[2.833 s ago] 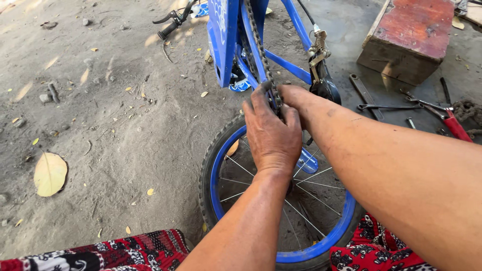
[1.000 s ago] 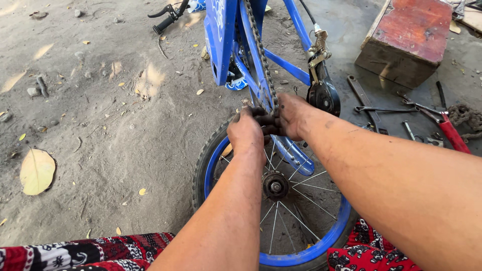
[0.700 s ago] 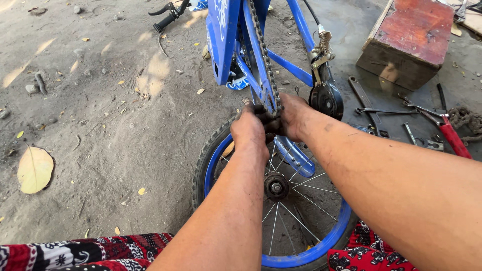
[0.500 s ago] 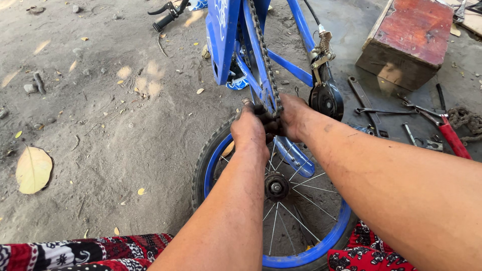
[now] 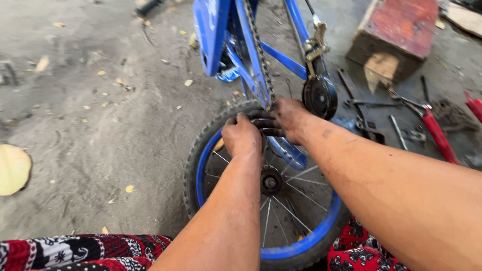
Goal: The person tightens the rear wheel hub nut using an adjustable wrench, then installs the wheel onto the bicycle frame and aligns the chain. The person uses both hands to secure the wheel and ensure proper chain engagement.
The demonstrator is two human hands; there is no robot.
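Note:
A small blue bicycle [image 5: 213,30] stands upside down on the dirt. Its blue-rimmed wheel [image 5: 201,165] with a black tyre is right in front of me. My left hand [image 5: 242,135] grips the top of the tyre, fingers curled over it. My right hand [image 5: 283,118], greasy, pinches the chain [image 5: 258,47] where it comes down to the wheel. The fingertips of both hands meet at that spot. The wheel hub [image 5: 271,183] shows just below my left wrist.
A black training wheel [image 5: 320,95] hangs to the right of my hands. Spanners [image 5: 351,90] and red-handled pliers [image 5: 437,133] lie on the ground at the right. A red-topped wooden box [image 5: 396,35] stands behind them. A yellow leaf [image 5: 12,168] lies at the left.
My left hand slid from the hub area up onto the tyre near the chain. The right hand stayed on the chain. The view crept slightly closer.

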